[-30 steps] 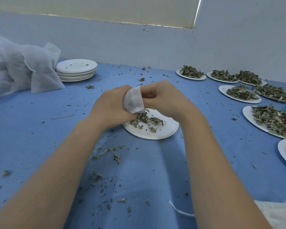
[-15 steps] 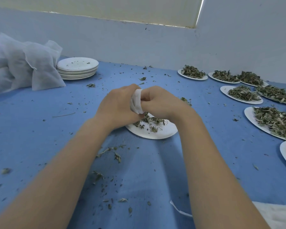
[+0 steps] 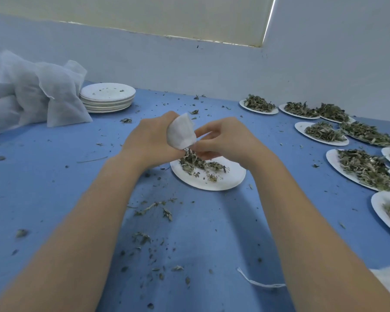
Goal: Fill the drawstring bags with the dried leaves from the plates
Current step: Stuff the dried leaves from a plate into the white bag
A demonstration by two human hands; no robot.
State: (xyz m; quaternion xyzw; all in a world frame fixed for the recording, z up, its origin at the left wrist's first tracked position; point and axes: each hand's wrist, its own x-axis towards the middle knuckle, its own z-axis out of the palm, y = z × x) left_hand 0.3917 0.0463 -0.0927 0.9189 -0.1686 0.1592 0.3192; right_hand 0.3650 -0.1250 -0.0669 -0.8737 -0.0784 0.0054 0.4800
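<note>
Nearest to me, on the blue table (image 3: 54,176), lie spilled leaf crumbs and a loose white string (image 3: 257,281). Just beyond them stands the white plate (image 3: 223,179) with a small remainder of dried leaves (image 3: 196,164) on its left part. Directly above this plate my two hands meet. My left hand (image 3: 149,140) is curled around the small white drawstring bag (image 3: 181,131) and holds it; the bag's long axis runs slanted, from upper left down to the right, toward the other hand. My right hand (image 3: 223,140) is touching the bag at that lower end, its fingers bent and pinching something there, perhaps leaves or the bag's edge; I cannot tell which. The remaining leaves are just under both hands, a little nearer to the right one, so I judge the next pinch belongs to it. Farther right wait several full plates (image 3: 302,128); far left, a stack of emptied plates (image 3: 107,97) beside a heap of white bags (image 3: 32,93).
</note>
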